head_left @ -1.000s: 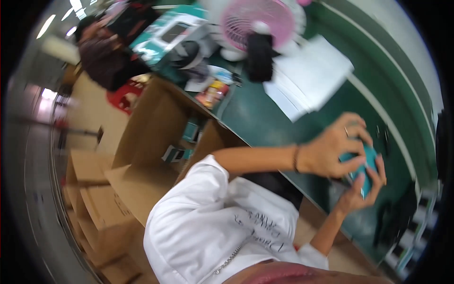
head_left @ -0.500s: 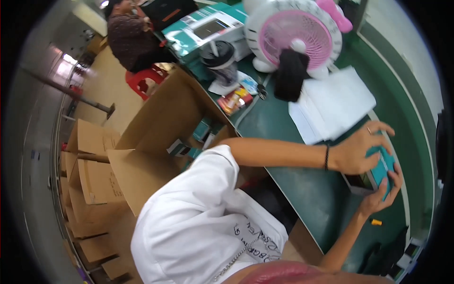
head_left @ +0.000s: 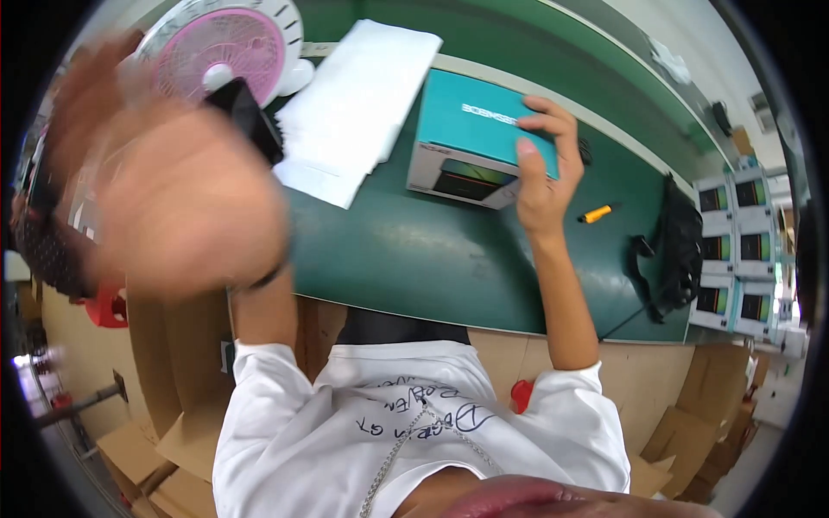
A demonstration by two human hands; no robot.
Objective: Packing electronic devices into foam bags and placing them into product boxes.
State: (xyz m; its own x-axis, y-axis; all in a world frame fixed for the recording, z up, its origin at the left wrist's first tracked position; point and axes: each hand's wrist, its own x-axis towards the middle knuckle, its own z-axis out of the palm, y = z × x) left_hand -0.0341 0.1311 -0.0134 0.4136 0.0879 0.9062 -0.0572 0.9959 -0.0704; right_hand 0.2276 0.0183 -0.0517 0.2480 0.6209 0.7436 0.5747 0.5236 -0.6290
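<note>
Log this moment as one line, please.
Left hand: raised, blurred, contents unclear | right hand: holds box by right end | box: on table | papers: left of box

Swung the left hand [head_left: 190,198] off the teal box [head_left: 471,129], well leftward. Left it to the right hand [head_left: 546,186] alone.

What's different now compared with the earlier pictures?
The left hand has let go of the teal box and swung away to the left, blurred by motion. The view has turned too. The right hand stays on the box; the fan and white papers remain on the green table.
</note>
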